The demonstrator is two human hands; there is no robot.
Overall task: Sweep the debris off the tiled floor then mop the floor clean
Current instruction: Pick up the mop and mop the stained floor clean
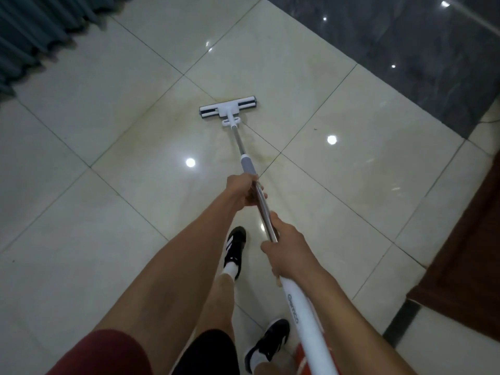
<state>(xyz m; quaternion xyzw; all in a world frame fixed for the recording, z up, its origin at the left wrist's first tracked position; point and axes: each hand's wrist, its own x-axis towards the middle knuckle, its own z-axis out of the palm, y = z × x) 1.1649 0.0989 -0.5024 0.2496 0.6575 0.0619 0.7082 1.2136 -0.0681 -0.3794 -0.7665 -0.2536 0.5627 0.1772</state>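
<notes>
A white flat mop head (228, 107) lies on the glossy cream tiled floor (108, 109) ahead of me. Its metal pole (239, 143) runs back toward me through a grey collar and ends in a white handle section. My left hand (244, 189) grips the pole just below the grey collar. My right hand (285, 251) grips the pole lower down, where the metal meets the white section. Faint yellowish streaks mark the tiles around the mop head and along the pole.
A blue-grey curtain (35, 31) hangs at the upper left. Dark marble flooring (405, 50) borders the cream tiles at the upper right. A brown piece of furniture or door (465, 253) stands at the right. My feet in black shoes (235, 250) are below the pole.
</notes>
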